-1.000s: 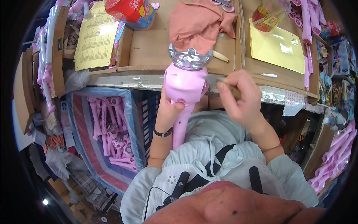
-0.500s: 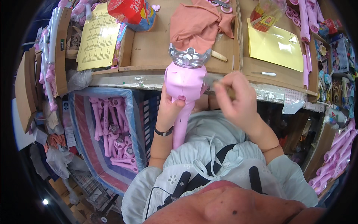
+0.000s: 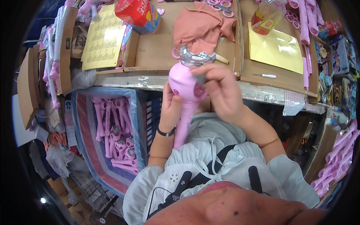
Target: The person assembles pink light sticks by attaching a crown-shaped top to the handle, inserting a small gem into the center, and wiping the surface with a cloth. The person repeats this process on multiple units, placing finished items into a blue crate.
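A pink plastic toy wand point(image 3: 184, 122) stands almost upright before me, with a rounded, hollow head and a silver crown point(image 3: 195, 58) on top. My left hand point(image 3: 170, 107) is wrapped round it just below the head, thumb in front. At the head's right side, my right hand point(image 3: 223, 90) is closed and slightly blurred. It pinches a grey blade-like tool point(image 3: 201, 79) against the head, just under the crown; the fingers hide most of this tool. Beside the tool, a round opening shows in the head.
A blue-rimmed crate point(image 3: 108, 91) of pink wand parts stands at my left. On the cardboard-lined bench point(image 3: 157, 50) lie an orange cloth point(image 3: 197, 28), a red snack bag point(image 3: 138, 15), a yellow sheet point(image 3: 275, 48), a plastic jar point(image 3: 268, 17) and a white-handled tool point(image 3: 268, 76).
My right hand has moved left, bringing the grey tool onto the wand's head. The wand has turned, so its round opening shows at the right, and its crown leans slightly rightward.
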`<state>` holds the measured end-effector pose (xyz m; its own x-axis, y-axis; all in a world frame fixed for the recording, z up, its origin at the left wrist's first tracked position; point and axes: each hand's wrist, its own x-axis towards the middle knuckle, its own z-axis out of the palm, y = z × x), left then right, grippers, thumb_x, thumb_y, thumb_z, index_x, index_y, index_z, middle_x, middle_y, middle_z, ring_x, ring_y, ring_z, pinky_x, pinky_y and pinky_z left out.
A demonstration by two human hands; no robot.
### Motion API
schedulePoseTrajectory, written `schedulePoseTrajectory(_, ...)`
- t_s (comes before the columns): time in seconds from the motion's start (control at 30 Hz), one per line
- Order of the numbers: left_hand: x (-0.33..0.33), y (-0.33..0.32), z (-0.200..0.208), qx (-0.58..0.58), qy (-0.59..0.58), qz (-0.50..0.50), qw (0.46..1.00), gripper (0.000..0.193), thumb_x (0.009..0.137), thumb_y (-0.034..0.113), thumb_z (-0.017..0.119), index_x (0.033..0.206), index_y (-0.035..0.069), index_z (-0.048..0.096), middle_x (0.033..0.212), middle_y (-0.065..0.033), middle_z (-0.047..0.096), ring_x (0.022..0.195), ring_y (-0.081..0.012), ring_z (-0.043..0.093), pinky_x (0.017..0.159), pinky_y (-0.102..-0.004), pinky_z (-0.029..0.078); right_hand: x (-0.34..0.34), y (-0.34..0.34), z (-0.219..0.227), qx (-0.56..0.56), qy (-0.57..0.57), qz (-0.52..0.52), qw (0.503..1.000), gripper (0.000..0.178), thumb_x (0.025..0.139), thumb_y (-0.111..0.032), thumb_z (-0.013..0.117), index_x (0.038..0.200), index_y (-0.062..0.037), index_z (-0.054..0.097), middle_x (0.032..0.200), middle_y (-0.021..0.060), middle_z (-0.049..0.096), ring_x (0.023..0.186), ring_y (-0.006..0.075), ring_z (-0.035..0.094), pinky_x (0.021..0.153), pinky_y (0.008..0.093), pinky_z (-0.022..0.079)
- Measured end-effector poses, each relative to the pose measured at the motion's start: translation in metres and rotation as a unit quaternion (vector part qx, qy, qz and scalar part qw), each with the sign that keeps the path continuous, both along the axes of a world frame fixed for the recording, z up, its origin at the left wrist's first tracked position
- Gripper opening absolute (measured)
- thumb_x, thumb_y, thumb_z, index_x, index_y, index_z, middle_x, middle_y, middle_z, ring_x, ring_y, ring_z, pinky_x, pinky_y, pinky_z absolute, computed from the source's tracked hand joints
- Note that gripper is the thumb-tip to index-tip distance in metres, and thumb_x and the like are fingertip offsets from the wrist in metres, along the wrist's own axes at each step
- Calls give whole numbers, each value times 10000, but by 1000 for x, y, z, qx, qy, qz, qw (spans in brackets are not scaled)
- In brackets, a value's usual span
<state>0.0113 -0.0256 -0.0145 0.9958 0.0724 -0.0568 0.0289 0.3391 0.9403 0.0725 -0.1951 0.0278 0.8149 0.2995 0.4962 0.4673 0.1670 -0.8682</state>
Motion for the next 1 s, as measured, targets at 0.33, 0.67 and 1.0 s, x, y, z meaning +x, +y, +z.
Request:
schedulePoseTrajectory(0.33,17,10,-11,-478,134,-220,840,936,784,780,314,1322,16,368,991,-332,568,508,-315,602,393,-344,498,-22,-34,-34,122,240,-66,961,198,992,-174,386,1037,7,455,976,119,583,909,202,610,850,329,460)
schedulePoseTrajectory(0.67,17,3,-18,-478,137,-251,831,969,715,797,434,1231,-23,439,867,-230,587,587,-213,585,461,-275,465,-22,-32,-32,118,241,-61,961,152,962,-138,479,1040,-7,474,938,71,594,836,116,572,782,262,461)
schedulePoseTrajectory(1.0,11,10,-4,-232,137,-175,947,893,757,740,475,1208,-31,457,908,-181,611,624,-194,602,481,-274,472,-18,-39,-33,107,259,-81,956,142,957,-128,490,1038,-12,475,912,51,581,785,99,564,727,243,469)
